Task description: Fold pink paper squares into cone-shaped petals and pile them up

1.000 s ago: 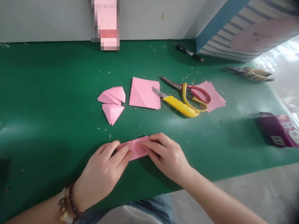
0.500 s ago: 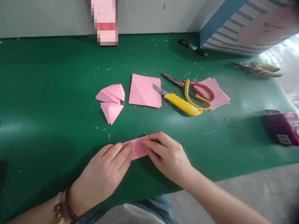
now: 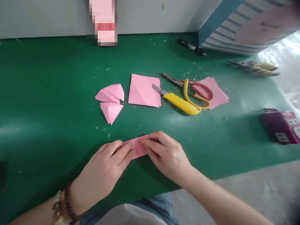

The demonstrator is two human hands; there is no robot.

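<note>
Near the table's front edge, a narrow folded strip of pink paper (image 3: pixel 140 149) lies slanted between my hands. My left hand (image 3: pixel 107 168) presses its fingers on the left part of the strip and covers that end. At the right end, my right hand (image 3: pixel 167 156) grips the paper between thumb and fingers, the fingertips bent over it. Beyond my hands are two folded pink paper pieces (image 3: pixel 111 112), pointed in shape and lying close together. To their right is a stack of square pink paper (image 3: pixel 142 92).
A yellow-handled knife (image 3: pixel 182 103) rests with its blade over the square stack. Scissors (image 3: pixel 172 78) lie across more pink paper (image 3: pixel 217 92). Further right are pliers (image 3: pixel 254 67) and a purple box-shaped object (image 3: pixel 278 125). A pen (image 3: pixel 191 47) lies by a striped box (image 3: pixel 225 34).
My left fingers have shifted slightly and spread a little on the paper strip. My right hand keeps its grip at the right end. The whole view has moved slightly.
</note>
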